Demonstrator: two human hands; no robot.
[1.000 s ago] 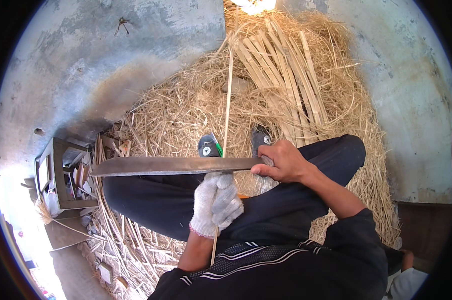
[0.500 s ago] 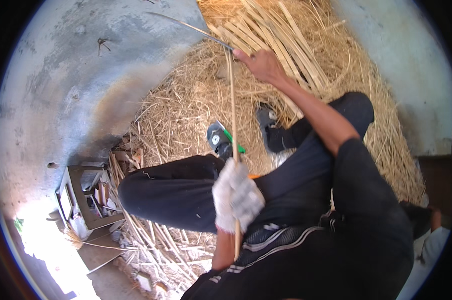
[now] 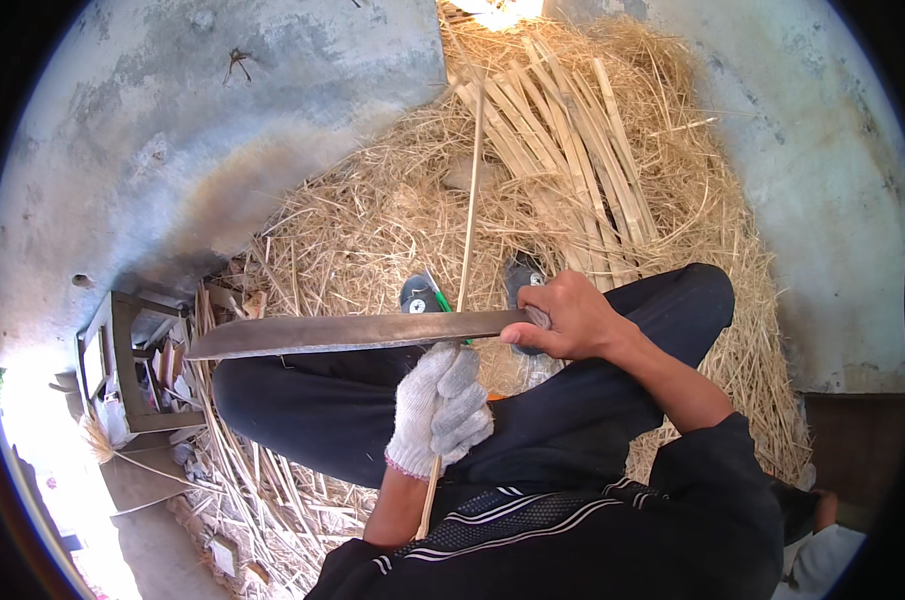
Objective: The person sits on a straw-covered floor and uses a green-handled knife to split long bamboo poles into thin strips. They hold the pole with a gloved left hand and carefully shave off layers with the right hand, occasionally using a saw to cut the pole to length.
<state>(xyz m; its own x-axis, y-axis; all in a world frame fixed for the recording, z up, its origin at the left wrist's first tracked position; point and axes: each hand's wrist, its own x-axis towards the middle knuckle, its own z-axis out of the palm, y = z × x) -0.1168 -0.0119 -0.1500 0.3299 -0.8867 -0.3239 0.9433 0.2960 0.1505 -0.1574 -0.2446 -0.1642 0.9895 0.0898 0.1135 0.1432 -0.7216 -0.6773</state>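
My left hand, in a white knitted glove, is closed around a thin bamboo strip. One end of the strip reaches away over the straw and the other comes out below the glove beside my forearm. Bare, my right hand grips the handle of a long machete. Its dark blade lies level, pointing left, and crosses the strip just beyond the gloved fingers. Most of the handle is hidden in my fist.
A bundle of split bamboo strips lies on a heap of shavings beyond my feet. Concrete walls stand on both sides. At the left is a wooden frame with scraps. Part of another person's sleeve shows at lower right.
My right hand has drawn the machete back from the strip's far end to beside my glove, and the blade has turned level. The left hand keeps its hold, slightly further left.
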